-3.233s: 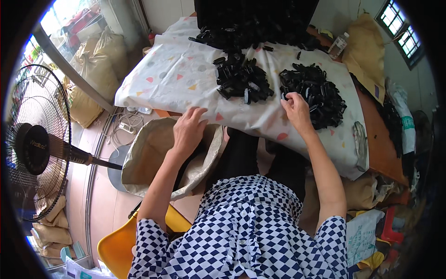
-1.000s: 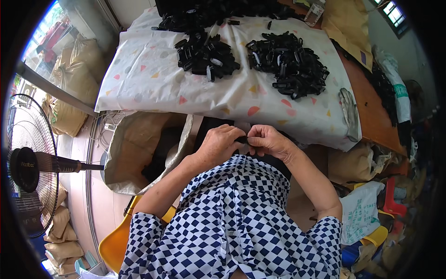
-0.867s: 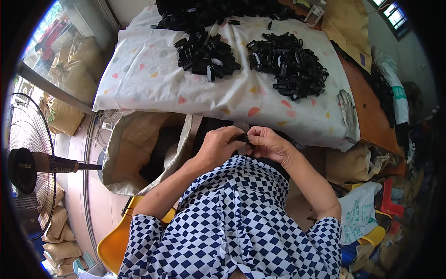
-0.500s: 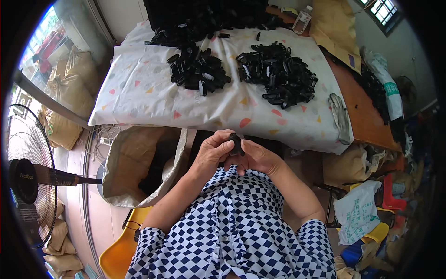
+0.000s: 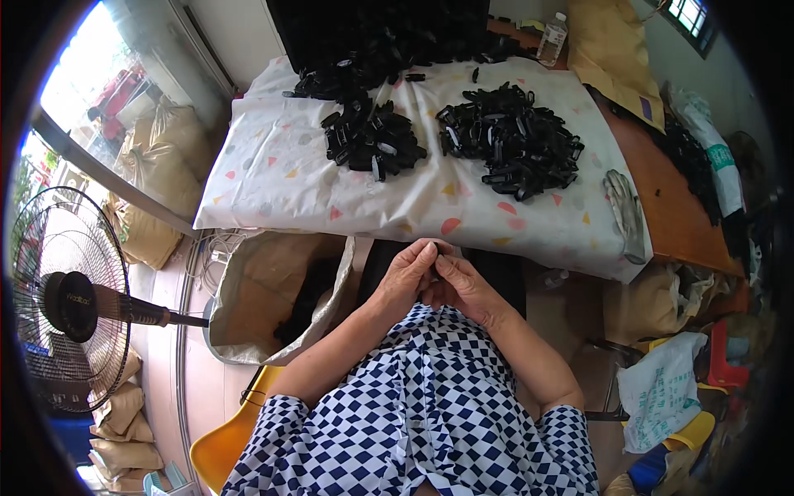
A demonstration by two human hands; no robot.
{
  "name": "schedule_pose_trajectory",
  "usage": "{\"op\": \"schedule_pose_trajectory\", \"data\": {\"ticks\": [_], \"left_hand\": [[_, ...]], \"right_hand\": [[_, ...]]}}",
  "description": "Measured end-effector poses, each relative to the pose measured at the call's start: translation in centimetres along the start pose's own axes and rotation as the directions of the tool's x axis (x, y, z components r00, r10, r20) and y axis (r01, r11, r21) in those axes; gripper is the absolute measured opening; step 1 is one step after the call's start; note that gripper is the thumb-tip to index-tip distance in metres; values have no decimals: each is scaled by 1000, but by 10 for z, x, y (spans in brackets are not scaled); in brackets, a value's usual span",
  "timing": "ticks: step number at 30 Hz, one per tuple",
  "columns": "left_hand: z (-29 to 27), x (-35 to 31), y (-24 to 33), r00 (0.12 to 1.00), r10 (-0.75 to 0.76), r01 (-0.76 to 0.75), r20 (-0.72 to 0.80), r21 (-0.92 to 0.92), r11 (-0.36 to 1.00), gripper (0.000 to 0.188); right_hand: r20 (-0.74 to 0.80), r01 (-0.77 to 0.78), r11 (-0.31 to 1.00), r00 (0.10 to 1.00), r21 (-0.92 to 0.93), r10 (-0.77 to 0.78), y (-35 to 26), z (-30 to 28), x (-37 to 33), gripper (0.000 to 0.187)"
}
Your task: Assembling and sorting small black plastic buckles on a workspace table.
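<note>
My left hand [image 5: 407, 277] and my right hand [image 5: 466, 288] meet in front of my body, just off the near edge of the table. Fingers and thumbs of both are closed around a small black piece, which they hide almost fully now; half a second ago it showed dark between the fingertips. Beyond the hands, a smaller pile of black plastic pieces [image 5: 374, 140] lies on the patterned white tablecloth [image 5: 273, 186]. To its right is a larger pile of similar pieces [image 5: 517, 140].
More black pieces spread from a black container [image 5: 380, 29] at the back. A work glove [image 5: 624, 217] lies at the table's right edge, a bottle [image 5: 552, 39] farther back. An open woven sack [image 5: 236, 331] stands left of my knees, near a fan [image 5: 78, 306].
The whole view has shifted, so the table appears slightly right and lower. My fingers have closed further over the black piece, and my thumbtips have come nearer each other.
</note>
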State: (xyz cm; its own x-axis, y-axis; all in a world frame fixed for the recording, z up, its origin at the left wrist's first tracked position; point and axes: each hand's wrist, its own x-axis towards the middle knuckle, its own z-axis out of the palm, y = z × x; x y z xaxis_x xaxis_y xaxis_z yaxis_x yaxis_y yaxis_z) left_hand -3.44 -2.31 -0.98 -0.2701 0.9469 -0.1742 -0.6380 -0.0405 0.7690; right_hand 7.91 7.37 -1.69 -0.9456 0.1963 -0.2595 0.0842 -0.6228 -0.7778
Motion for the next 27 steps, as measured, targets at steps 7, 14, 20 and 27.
{"op": "schedule_pose_trajectory", "data": {"ticks": [7, 14, 20, 27], "left_hand": [[0, 3, -9, 1000, 12, -15, 29, 100, 995, 34], [-31, 25, 2, 930, 361, -302, -71, 411, 860, 22], [-73, 57, 73, 786, 618, -82, -19, 988, 134, 15], [-95, 89, 106, 864, 381, -97, 330, 851, -516, 30]], "right_hand": [[-103, 224, 974, 968, -43, -227, 18, -10, -2, 37], [-54, 185, 725, 955, -663, -293, -18, -26, -3, 30], [227, -55, -346, 658, -937, -718, -85, -74, 33, 26], [250, -188, -608, 789, -772, -561, -117, -104, 67, 12]]}}
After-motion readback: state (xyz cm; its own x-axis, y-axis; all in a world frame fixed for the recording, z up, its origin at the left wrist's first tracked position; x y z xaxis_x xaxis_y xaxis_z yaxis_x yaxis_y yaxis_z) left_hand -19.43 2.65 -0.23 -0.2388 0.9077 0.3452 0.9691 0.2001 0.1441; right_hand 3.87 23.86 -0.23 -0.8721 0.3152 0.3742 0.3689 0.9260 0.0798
